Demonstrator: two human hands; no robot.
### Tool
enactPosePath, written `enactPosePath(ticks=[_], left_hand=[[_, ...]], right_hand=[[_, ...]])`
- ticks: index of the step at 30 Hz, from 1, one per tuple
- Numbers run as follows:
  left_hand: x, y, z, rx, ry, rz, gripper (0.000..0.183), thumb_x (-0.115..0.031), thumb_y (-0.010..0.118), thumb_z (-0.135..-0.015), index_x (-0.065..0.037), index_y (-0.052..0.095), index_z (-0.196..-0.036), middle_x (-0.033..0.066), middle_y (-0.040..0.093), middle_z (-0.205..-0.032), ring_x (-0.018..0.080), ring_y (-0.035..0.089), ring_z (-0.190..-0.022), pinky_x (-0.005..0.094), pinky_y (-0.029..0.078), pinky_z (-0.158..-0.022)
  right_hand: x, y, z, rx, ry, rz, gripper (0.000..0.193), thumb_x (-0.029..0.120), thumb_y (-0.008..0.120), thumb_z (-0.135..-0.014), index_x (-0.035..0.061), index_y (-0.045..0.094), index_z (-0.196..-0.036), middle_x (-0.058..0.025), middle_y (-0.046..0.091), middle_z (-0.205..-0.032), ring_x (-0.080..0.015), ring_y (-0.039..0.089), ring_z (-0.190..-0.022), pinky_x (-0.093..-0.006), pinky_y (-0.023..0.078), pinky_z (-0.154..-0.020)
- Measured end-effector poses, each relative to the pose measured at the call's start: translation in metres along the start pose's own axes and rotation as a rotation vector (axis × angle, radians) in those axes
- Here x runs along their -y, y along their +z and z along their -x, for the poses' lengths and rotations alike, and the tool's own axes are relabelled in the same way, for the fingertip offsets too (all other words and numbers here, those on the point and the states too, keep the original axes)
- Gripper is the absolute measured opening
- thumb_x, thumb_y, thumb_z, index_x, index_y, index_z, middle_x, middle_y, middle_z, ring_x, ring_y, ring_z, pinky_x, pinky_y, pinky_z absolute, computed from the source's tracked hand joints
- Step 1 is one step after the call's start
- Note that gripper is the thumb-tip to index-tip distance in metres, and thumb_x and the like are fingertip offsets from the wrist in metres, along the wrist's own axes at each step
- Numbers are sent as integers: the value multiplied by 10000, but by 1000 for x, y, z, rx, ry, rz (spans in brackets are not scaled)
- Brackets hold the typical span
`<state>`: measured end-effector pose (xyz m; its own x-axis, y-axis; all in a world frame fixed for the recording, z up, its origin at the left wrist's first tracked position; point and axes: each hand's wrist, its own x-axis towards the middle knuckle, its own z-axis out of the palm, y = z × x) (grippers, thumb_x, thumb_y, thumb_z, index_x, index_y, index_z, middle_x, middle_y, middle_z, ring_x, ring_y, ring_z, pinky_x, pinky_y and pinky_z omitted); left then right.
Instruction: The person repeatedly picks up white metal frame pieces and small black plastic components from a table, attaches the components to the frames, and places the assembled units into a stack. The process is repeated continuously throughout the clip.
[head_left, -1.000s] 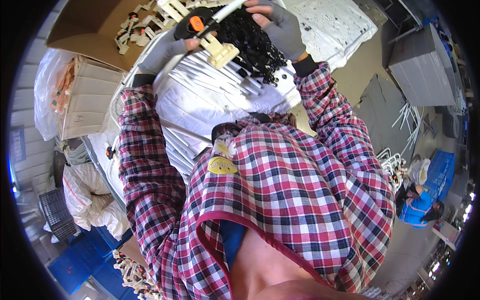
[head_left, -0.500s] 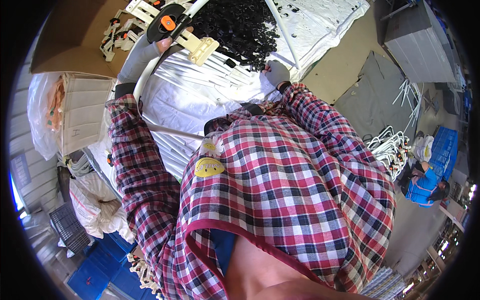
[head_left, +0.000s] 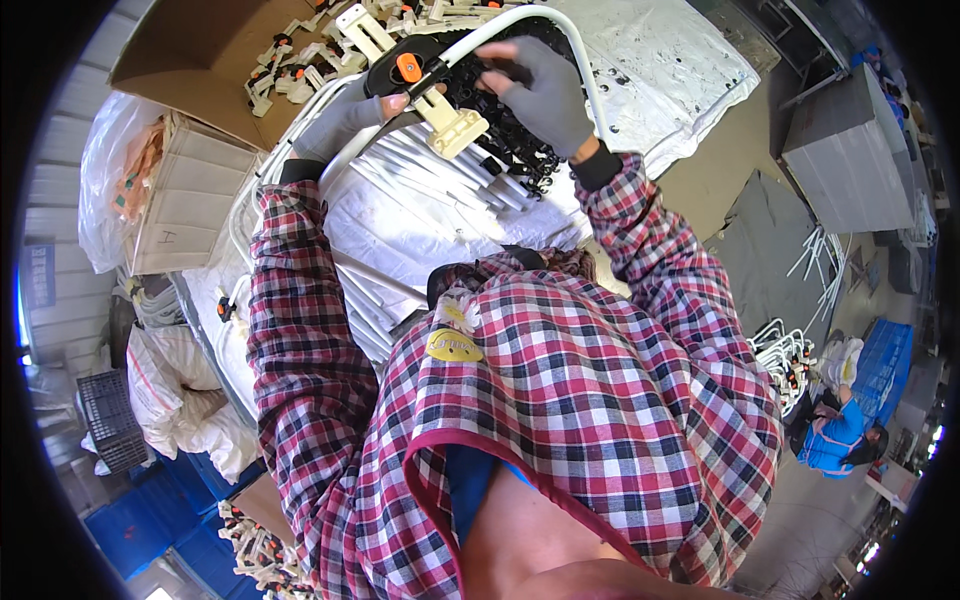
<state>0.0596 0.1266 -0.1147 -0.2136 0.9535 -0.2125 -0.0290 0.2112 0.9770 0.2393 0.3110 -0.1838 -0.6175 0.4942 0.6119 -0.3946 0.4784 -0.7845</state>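
Note:
My left hand (head_left: pixel 350 115), in a grey fingerless glove, is closed around a bent white tube (head_left: pixel 497 32) with a clamp on it. The clamp has a black body (head_left: pixel 395 68), an orange button (head_left: pixel 408 68) and cream plastic jaws (head_left: pixel 455 128). A short black sleeve sits on the tube beside the clamp. My right hand (head_left: pixel 545 95), gloved alike, is raised beside the tube. Its thumb and fingers are apart, slightly blurred, and I see nothing held in them. Beneath both hands lies a pile of small black plastic parts (head_left: pixel 520 155).
Straight white tubes (head_left: pixel 420 170) lie on a white sheet (head_left: pixel 650 60). A cardboard box (head_left: pixel 190 60) at the far left borders a heap of cream clamps (head_left: pixel 300 65). Bent tubes (head_left: pixel 785 360) stand at the right. A person in blue (head_left: pixel 835 435) is farther off, beside blue crates.
My right hand has left the edge of the black parts and come up and left toward the clamp, its fingers spreading. The left hand still grips the tube; the view has shifted.

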Motion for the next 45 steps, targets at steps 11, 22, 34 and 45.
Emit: enactPosePath(ticks=[11,22,34,45], left_hand=[[31,-25,-3,37,58,-50,765,-428,726,-847,-3,461,-1426,125,558,-1341,211,528,-1217,315,381,-1068],[16,-16,1,27,77,-199,775,-415,706,-848,9,431,-1435,121,553,-1358,211,511,-1253,329,356,-1102],[104,13,140,-558,136,53,665,-142,690,-862,-30,400,-1449,60,620,-1011,132,581,-937,274,473,-825],[61,116,241,-1651,1014,-980,670,-170,741,-822,13,441,-1392,265,436,-1421,425,455,-1308,461,383,-1081]], right_hand=[[-4,4,-51,264,-669,449,227,259,735,-837,157,763,-1037,-6,696,-1019,-210,630,-979,-423,470,-878],[2,-2,-81,640,-278,707,432,557,620,-880,146,734,-947,-107,687,-794,-291,659,-750,-404,487,-690],[-131,-92,102,11,585,337,406,298,759,-861,-17,656,-1096,-40,682,-894,-131,604,-771,-310,499,-700],[-56,24,144,257,706,-58,261,292,647,-947,36,656,-1000,80,473,-652,-22,386,-521,-210,298,-466]])
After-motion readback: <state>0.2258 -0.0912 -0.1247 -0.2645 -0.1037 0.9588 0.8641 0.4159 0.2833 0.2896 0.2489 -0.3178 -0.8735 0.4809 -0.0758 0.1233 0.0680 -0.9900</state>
